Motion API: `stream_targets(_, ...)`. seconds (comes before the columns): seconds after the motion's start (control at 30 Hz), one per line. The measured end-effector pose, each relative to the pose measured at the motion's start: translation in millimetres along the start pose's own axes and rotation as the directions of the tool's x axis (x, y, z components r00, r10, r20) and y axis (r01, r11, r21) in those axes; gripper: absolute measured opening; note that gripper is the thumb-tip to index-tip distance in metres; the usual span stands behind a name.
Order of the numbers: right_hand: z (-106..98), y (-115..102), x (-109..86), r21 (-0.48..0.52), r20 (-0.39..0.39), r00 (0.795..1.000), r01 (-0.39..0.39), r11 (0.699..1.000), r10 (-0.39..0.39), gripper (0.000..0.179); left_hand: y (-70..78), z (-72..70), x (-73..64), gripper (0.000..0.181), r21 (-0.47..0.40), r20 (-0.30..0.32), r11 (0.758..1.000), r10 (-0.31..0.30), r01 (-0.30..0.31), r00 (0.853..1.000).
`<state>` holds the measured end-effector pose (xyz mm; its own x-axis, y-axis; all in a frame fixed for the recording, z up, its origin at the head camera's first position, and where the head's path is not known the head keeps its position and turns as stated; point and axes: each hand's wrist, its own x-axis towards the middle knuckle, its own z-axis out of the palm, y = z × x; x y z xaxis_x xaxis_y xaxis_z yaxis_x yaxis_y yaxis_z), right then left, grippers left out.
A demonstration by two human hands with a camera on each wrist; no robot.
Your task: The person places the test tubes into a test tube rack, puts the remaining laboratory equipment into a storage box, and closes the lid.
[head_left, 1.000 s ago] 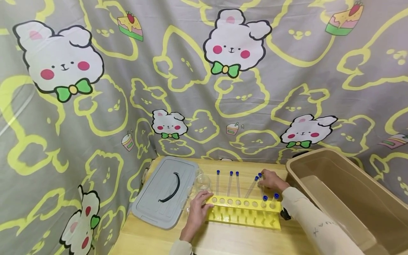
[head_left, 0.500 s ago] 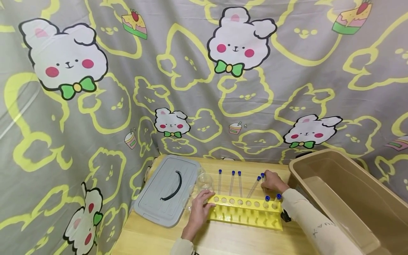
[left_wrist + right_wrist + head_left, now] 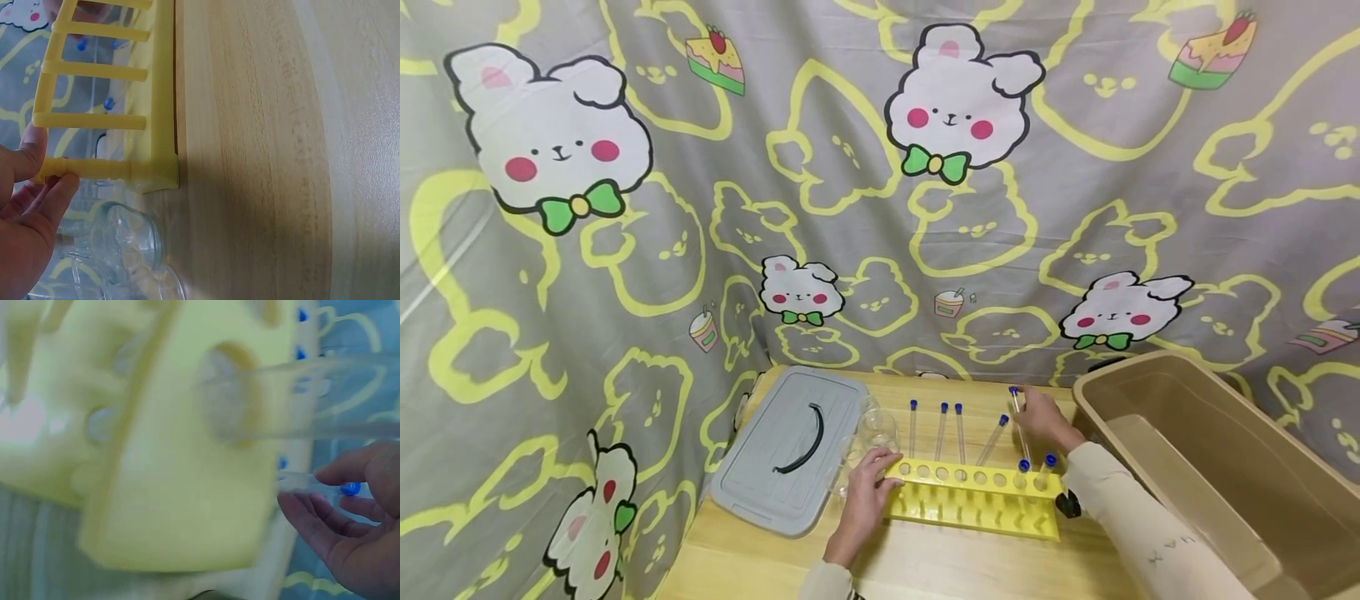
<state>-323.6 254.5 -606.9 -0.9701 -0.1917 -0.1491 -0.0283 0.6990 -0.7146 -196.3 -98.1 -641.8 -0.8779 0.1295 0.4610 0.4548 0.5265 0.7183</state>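
Observation:
My left hand [image 3: 867,485] grips the left end of a yellow test tube rack [image 3: 970,525]; in the left wrist view, thumb and fingers pinch its end post [image 3: 100,169]. Behind the rack's right end, my right hand [image 3: 1043,418] pinches a clear test tube [image 3: 306,482] with a blue cap [image 3: 1014,390]. That tube tilts, cap end away from me. Two blue-capped tubes stand in the rack's rightmost holes, one with its cap [image 3: 1024,466] beside the other's cap [image 3: 1050,460]. Several more capped tubes [image 3: 942,433] lie on the table behind the rack.
Clear glass vessels [image 3: 877,427] stand just beyond the rack's left end, beside a grey lid [image 3: 775,492] with a black handle. A deep brown bin [image 3: 1217,408] takes up the right side. A patterned curtain [image 3: 865,233] hangs behind the table [image 3: 940,571].
My right hand has raised a tube from beside the rightmost lying tube; its cap has moved farther back and up. My left hand keeps its grip on the rack.

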Motion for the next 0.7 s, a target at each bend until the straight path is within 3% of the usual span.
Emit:
stream_targets(0.13,-14,-15,-3.9,-0.033,-0.078,0.996,0.04,0.999,-0.042,0.068,1.5,0.8,-0.2,0.039,-0.015,0.001,1.0,-0.004,0.004,1.0)
stream_targets(0.23,-23,-30,-9.2,-0.096,-0.156,0.981,0.101,0.99,-0.115,0.062,2.0,1.6,-0.7,0.039,-0.024,-0.006,1.0,-0.005,0.005,1.0)
stream_targets(0.43,-35,-53,-26.1,-0.19,-0.303,0.917,0.21,0.959,-0.261,0.054,-0.5,3.2,-1.7,0.039,0.019,-0.044,0.999,0.049,-0.048,0.998)
stream_targets(0.6,-43,-67,-45.5,-0.18,-0.399,0.872,0.228,0.957,-0.283,0.048,-1.2,3.5,-3.7,0.039,0.036,-0.056,0.997,0.07,-0.068,0.996)
stream_targets(0.7,-48,-75,-56.9,-0.152,-0.466,0.838,0.239,0.959,-0.283,0.044,0.5,2.3,-4.4,0.039,-0.002,-0.035,1.0,0.03,-0.03,0.999)
